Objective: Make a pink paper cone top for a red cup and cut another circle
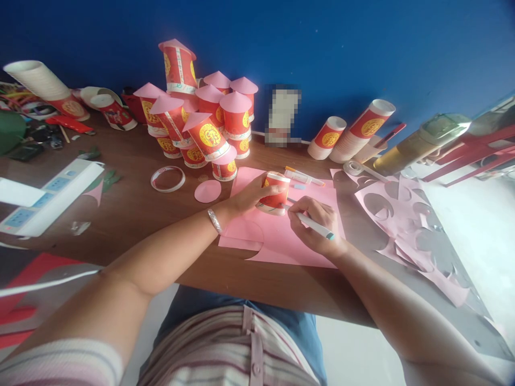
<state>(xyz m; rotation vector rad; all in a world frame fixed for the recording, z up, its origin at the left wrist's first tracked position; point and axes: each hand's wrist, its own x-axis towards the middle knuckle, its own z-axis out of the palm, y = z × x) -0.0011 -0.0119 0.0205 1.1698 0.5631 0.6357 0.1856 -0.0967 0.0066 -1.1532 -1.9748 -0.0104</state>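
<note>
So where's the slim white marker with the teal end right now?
In the head view, the marker is just right of centre, gripped in the person's right hand beside the red paper cup that the left hand holds.

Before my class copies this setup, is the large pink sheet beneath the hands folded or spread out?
Spread out: the pink sheet lies flat on the table beneath the left hand and right hand, no fold visible.

Wall-side object [284,115] was pixelated; white block [18,192], cut off at left edge; cup [277,199], partly covered by left hand [252,196].
</note>
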